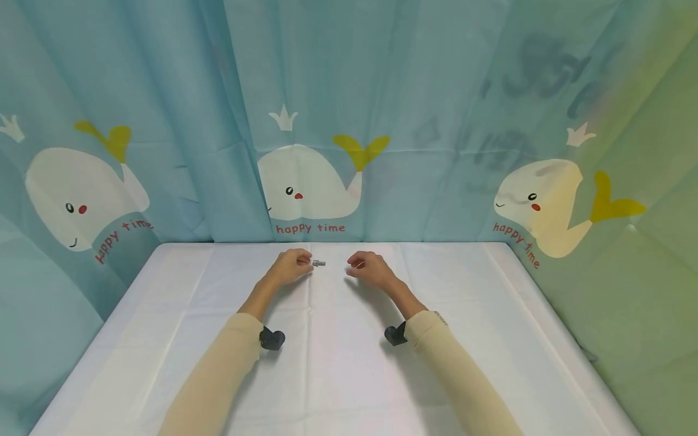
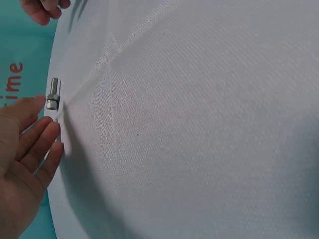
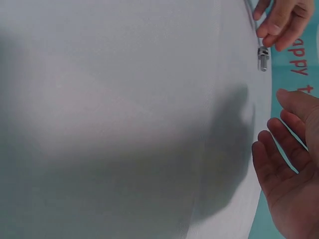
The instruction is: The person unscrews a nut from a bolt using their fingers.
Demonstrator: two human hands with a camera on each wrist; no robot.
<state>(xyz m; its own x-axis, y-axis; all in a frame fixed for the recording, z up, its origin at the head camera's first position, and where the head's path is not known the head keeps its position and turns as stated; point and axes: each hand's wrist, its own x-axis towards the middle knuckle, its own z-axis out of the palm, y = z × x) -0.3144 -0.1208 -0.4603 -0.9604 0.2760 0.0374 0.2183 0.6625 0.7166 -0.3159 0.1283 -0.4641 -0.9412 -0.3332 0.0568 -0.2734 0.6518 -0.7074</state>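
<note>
Grip of your left hand (image 1: 290, 266) is loosely spread beside a small metal fitting (image 1: 319, 263) on the tabletop (image 1: 343, 369) (contact is hard to judge). Ideally, pinch the thicker end (image 2: 51, 105) between your fingertips (image 2: 54, 129), leaving the slim stem (image 2: 54, 84) free. Farther right, the grip of your right hand (image 1: 374, 270) is parted and holds nothing. The left wrist view shows the fitting's collar (image 2: 53, 96), too small to read in the head view; the right wrist view reveals your right palm (image 3: 296, 201), hidden from above.

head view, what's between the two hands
A small metal piece, close to the left hand; from it to the right hand, the head view shows only bare white cloth.
</note>
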